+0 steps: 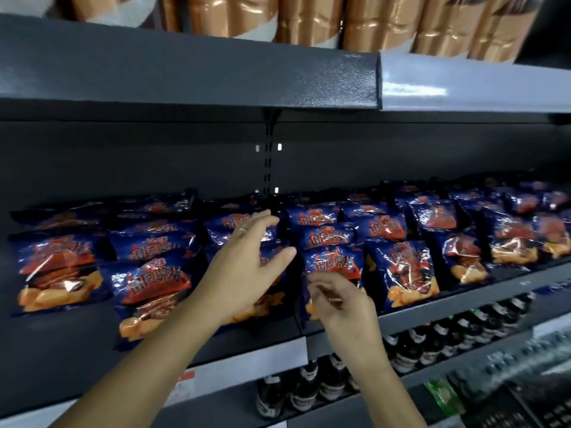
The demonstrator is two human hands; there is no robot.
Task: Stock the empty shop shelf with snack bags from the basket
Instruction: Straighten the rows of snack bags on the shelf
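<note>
You face snack bags (401, 270) of glossy plastic film, crinkled and throwing bright glints off their dark blue fronts. The shelf (262, 338) under them looks like painted metal, dark grey and matt. On the upper shelf front (216, 75) you can make out a fine pebbled texture; the pale section (463, 88) beside it is smoother, with a soft sheen. Above, the packs (380, 23) wear shiny copper-coloured wrap. Below, the bottles (404, 353) look dark and glossy, with paper-like labels

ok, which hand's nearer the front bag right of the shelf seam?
Right. Right hand overlaps that bag's lower half; left hand hovers over the bags to its left.
</note>
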